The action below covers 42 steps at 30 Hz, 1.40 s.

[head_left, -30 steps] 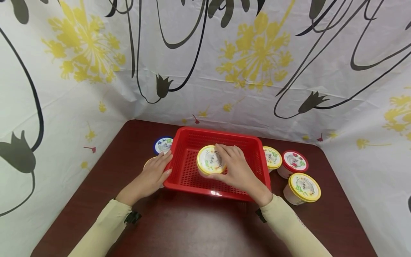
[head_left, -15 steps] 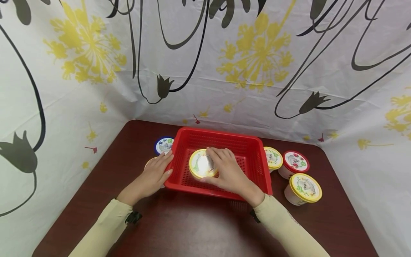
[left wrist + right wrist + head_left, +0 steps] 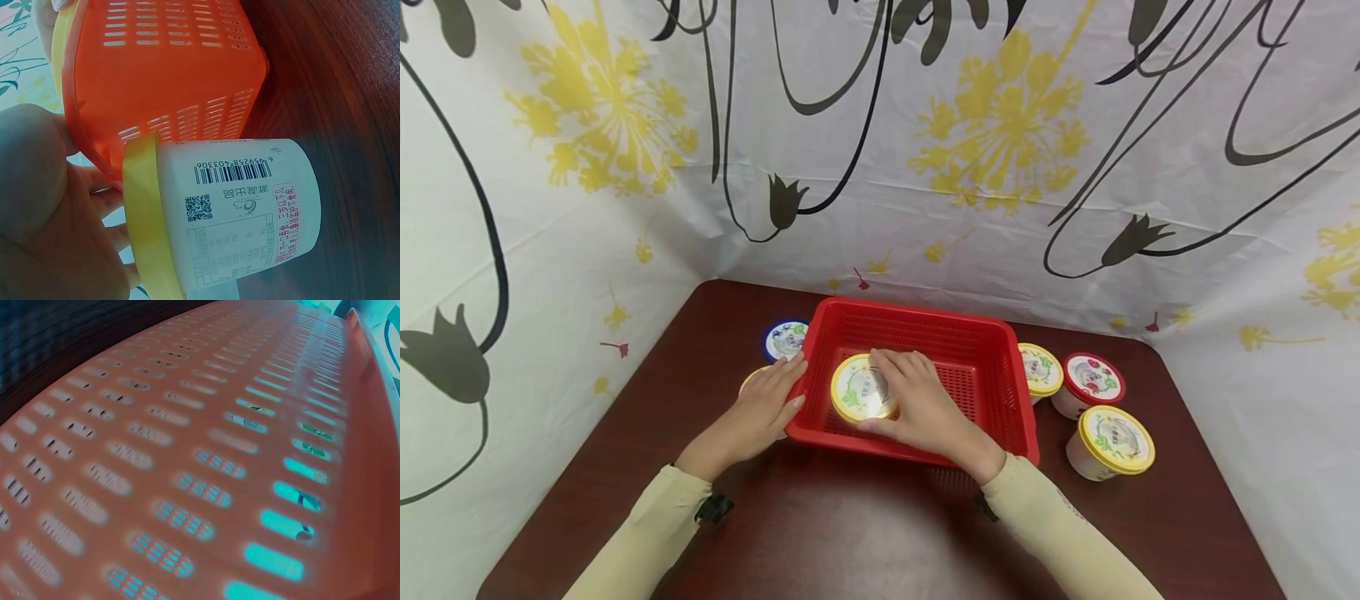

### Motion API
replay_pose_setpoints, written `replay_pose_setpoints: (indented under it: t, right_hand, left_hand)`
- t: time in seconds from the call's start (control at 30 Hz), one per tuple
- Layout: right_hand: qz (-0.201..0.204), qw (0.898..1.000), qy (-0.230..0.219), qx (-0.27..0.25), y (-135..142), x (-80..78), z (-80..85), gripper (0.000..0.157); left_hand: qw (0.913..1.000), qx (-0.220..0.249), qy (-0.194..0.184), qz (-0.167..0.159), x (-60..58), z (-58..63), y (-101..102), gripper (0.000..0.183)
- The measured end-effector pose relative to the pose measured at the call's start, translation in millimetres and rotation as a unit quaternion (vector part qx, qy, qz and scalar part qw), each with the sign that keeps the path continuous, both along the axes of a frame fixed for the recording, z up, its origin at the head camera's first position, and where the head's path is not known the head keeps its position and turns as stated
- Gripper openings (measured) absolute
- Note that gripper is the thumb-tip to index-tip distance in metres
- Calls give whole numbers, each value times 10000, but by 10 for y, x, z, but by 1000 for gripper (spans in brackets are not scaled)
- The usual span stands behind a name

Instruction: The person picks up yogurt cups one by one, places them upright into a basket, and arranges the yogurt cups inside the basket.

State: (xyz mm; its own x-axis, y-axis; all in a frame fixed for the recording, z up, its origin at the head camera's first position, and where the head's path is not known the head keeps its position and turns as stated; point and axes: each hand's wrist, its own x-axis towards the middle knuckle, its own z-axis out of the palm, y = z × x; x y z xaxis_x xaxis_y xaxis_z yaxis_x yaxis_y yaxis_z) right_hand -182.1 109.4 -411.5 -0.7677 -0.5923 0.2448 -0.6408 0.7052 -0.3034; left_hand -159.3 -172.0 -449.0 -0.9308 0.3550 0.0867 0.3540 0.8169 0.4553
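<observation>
My right hand (image 3: 921, 408) grips a paper tub with a yellow lid (image 3: 855, 387) by its right side, lid up, inside the left half of a red slotted plastic basket (image 3: 917, 310). On the basket's left rim rests my left hand (image 3: 758, 414), fingers stretched out along it. Another yellow-lidded white tub (image 3: 237, 212) stands just outside that rim, mostly hidden beneath the left hand in the head view. The left wrist view shows its barcode side close to the basket wall. In the right wrist view, the slotted basket wall (image 3: 206, 456) fills the picture, hiding the right hand and its tub.
A blue-lidded tub (image 3: 786, 340) stands behind the left hand. Right of the basket are a yellow-lidded tub (image 3: 1039, 369) against its side, a red-lidded tub (image 3: 1092, 379) and a nearer yellow-lidded tub (image 3: 1112, 442). Patterned cloth (image 3: 880, 167) walls the dark wooden table (image 3: 850, 533).
My right hand has carried its tub left and slightly nearer, down into the basket's left half. The left hand stays on the rim.
</observation>
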Motion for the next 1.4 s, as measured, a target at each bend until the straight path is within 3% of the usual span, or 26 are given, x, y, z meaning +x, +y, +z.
replay_pose_setpoints:
  t: [0.67,1.4]
  right_hand:
    - [58,9999,1,-119,-121,-27,-65,101]
    - [61,9987,-506,32,-290,-61,-191,102]
  left_hand:
    - [10000,-22,-66,13,-7,-7,-10,75]
    - [10000,-31,-81,23,-2,-16,-7,75]
